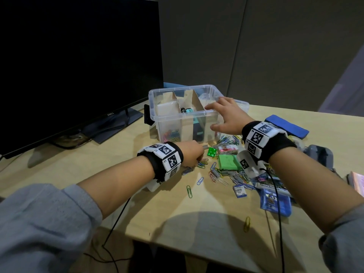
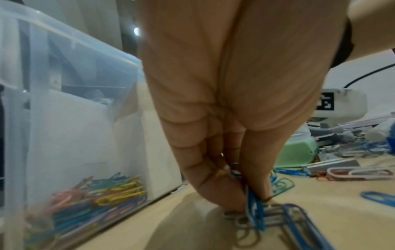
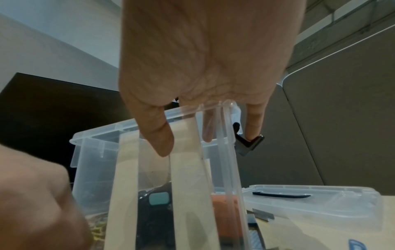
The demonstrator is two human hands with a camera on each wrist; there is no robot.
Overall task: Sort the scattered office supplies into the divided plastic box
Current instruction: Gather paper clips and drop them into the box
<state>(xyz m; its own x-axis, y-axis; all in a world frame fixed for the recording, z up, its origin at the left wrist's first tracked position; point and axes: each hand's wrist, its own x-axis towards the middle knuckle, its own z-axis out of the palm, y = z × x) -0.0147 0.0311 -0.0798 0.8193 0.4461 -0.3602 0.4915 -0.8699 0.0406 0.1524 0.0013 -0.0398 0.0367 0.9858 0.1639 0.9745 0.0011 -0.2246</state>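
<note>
A clear divided plastic box (image 1: 157, 99) stands mid-table, with cardboard dividers. Its left front compartment holds coloured paper clips (image 2: 96, 199), and a black and teal item (image 1: 189, 110) lies in the middle one. My left hand (image 1: 199, 156) is down on the table in front of the box. Its fingertips (image 2: 226, 194) pinch a few blue and silver paper clips (image 2: 256, 208). My right hand (image 1: 210, 117) hovers over the box's right end with fingers (image 3: 162, 140) relaxed and pointing down, holding nothing. More loose clips (image 1: 216, 174) are scattered to the right.
A dark monitor (image 1: 78, 66) stands at the left. The box's lid (image 3: 310, 201) lies behind it to the right. A green case (image 1: 229, 162), a pink packet (image 1: 228, 149), a blue pad (image 1: 285, 127), a grey stapler (image 1: 319, 156) and a blue pack (image 1: 275, 201) crowd the right side.
</note>
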